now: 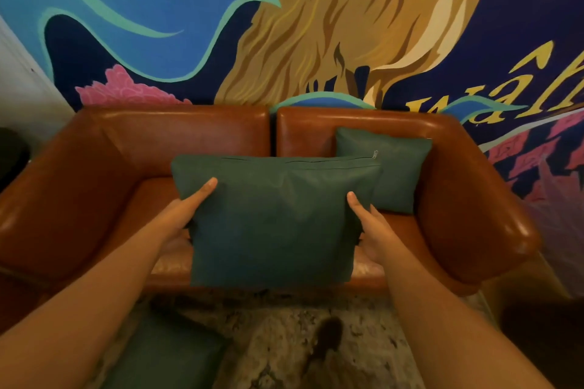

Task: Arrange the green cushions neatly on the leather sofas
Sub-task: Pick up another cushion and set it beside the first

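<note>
Mural wall point(331, 25), leather sofa point(474, 218), green cushion point(275, 221) aloft.
Left hand point(185, 216), right hand point(373, 229) clasp its sides; stand it upright beyond the left, mirroring the propped cushion point(403, 167).

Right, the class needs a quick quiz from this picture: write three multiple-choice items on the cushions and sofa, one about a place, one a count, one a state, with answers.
1. Where does the far cushion rest on the sofa?
A. on the left armrest
B. at the right end, against the backrest
C. in the middle of the seat

2. How many green cushions show?
A. one
B. two
C. three

3. How is the near cushion held?
A. by one hand
B. by both hands, one at each side
C. not held, lying flat on the seat

Answers:
1 B, it leans on the right backrest.
2 C, the far one, the near one and a floor cushion.
3 B, the left hand and right hand grip its sides.
</note>
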A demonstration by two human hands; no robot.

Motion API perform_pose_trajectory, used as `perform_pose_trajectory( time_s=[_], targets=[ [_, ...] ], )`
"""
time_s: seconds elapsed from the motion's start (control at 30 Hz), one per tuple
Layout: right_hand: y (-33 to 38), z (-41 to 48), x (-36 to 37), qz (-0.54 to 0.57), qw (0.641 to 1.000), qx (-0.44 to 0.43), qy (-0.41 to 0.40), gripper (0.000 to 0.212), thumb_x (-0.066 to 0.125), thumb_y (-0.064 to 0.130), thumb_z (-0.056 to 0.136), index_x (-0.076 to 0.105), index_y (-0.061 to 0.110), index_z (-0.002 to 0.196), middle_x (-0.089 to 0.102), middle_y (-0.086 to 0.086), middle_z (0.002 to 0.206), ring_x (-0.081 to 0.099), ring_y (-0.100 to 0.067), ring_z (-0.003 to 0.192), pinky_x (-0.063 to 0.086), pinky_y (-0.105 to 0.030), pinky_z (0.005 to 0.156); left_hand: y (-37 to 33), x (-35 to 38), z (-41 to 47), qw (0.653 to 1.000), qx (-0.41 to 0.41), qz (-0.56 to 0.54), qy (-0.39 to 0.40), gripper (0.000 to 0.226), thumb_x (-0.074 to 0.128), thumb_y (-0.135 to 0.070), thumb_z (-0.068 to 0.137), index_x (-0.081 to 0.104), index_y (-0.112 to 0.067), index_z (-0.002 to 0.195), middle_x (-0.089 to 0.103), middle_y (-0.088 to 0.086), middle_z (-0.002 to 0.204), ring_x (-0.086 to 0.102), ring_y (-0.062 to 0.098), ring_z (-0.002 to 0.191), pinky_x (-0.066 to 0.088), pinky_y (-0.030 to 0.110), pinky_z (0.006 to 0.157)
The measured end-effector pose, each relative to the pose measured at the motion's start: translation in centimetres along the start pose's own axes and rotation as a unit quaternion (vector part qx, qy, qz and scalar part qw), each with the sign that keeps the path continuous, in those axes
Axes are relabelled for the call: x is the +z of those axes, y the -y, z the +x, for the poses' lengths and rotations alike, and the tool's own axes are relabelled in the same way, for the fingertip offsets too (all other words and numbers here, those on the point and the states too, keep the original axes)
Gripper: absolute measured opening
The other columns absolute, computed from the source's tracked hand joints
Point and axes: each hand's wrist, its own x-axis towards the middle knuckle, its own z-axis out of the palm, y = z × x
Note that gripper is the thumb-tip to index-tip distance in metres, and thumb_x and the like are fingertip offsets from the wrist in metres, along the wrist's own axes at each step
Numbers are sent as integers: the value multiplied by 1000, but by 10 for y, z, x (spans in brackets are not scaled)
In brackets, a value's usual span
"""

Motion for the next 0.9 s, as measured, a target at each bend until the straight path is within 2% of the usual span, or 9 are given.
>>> perform_pose_trajectory(
  time_s=[0.07,0.17,0.2,0.3,0.5,0.6,0.7,0.8,0.9],
  targets=[
    [13,29,9,0,1000,-12,0,68,83,58,77,58,40,138,67,8,136,62,-18,117,48,-47,103,-11,10,33,1000,15,-5,-4,95,80,-87,56,73,-19,123,80,5,113,74,32,107,56,58,101],
    [34,87,19,12,1000,-9,-7,40,75,49,92,59,40,128,69,12,123,63,-8,100,51,-35,81,-31,34,89,997,61,-30,-31,77,68,-67,86,57,-21,147,68,3,138,65,27,126,49,50,112],
    [42,104,22,14,1000,-5,-4,42,76,51,91,60,39,127,70,11,124,64,-9,102,52,-34,79,-37,41,104,997,64,-31,-38,71,66,-61,92,53,-23,150,66,2,141,63,26,128,48,49,112],
    [58,166,27,25,1000,12,10,77,87,64,71,62,37,138,72,9,132,66,-15,118,55,-40,89,-57,58,151,997,50,-39,-41,57,62,-56,97,53,-26,145,66,2,134,64,25,118,50,44,103],
    [96,263,46,-4,998,57,10,64,79,57,86,55,37,142,67,16,123,60,-11,105,44,-44,100,-91,77,239,995,18,-71,-74,56,68,-56,94,61,-27,141,74,-1,124,70,22,114,54,40,96],
    [104,295,63,-2,997,73,-7,76,78,56,86,47,34,151,62,11,131,58,-14,103,43,-43,95,-99,78,276,993,12,-75,-85,51,70,-53,94,60,-29,138,73,-6,115,70,17,107,55,36,84],
    [108,324,81,2,996,82,-35,78,76,51,92,40,32,158,59,4,137,56,-21,111,43,-42,95,-106,77,319,993,3,-70,-94,55,68,-49,97,54,-27,146,68,-2,125,65,21,108,52,36,80],
    [101,357,98,-9,993,102,-55,83,76,54,91,36,33,160,54,1,151,55,-28,130,41,-43,98,-106,71,361,995,-15,-52,-81,49,67,-51,97,53,-33,141,69,-4,120,66,19,100,51,35,70],
    [94,387,113,0,991,106,-79,83,78,57,87,39,35,157,55,2,151,55,-28,130,44,-49,108,-104,59,401,997,-38,-51,-46,70,78,-67,79,61,-32,137,75,-3,121,72,19,107,58,36,76]
  ],
)
